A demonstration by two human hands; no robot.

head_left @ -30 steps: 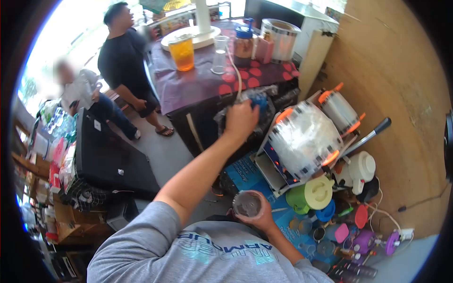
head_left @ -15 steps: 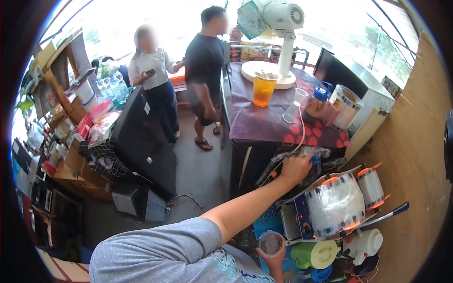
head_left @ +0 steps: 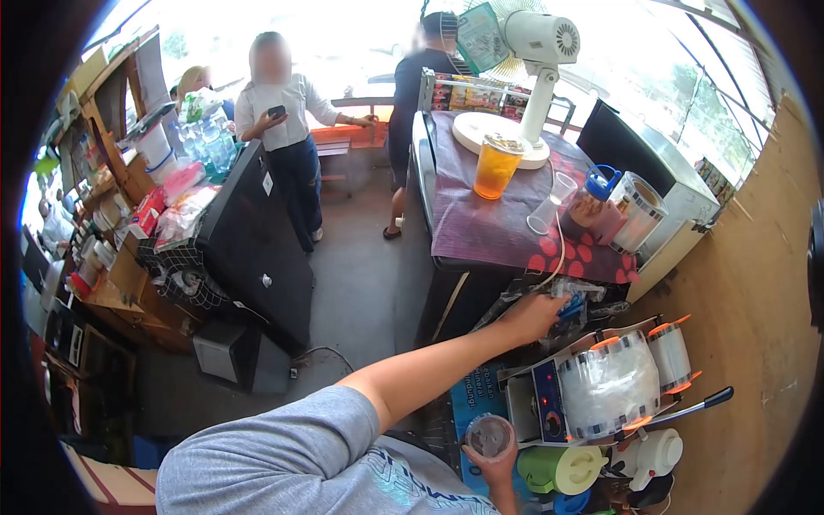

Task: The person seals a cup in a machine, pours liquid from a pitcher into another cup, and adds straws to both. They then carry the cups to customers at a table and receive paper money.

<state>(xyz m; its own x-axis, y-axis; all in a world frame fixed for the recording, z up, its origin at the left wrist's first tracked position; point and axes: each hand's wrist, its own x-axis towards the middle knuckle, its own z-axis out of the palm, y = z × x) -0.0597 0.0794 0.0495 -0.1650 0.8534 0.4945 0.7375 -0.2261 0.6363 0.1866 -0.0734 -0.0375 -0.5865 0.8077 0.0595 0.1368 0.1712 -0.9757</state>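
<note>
My left hand [head_left: 534, 318] reaches across to a bundle of clear plastic wrapping with blue bits [head_left: 573, 307] below the table's front edge. Its fingers are bent into the wrapping, their tips partly hidden; I cannot tell what they grip. Close to my body, my right hand [head_left: 496, 466] is wrapped round a clear plastic cup [head_left: 490, 436] with a dark drink in it. Right of the cup are a green pitcher with a pale lid [head_left: 562, 470] and a cup sealing machine [head_left: 549, 402] carrying a roll of clear film [head_left: 611, 386].
On the purple-covered table [head_left: 468, 227] stand a white fan [head_left: 541, 86], a cup of orange drink [head_left: 498, 167], a clear cup [head_left: 552, 204] and a blue-lidded jar [head_left: 592, 202]. The sealer's lever [head_left: 691, 407] juts right. A person with a phone [head_left: 283, 129] stands beyond the black cabinet [head_left: 249, 245].
My left hand stays at the plastic wrapping and my right keeps the cup. The dark-clothed person has moved away behind the fan; the white-shirted person now stretches an arm toward the orange bench.
</note>
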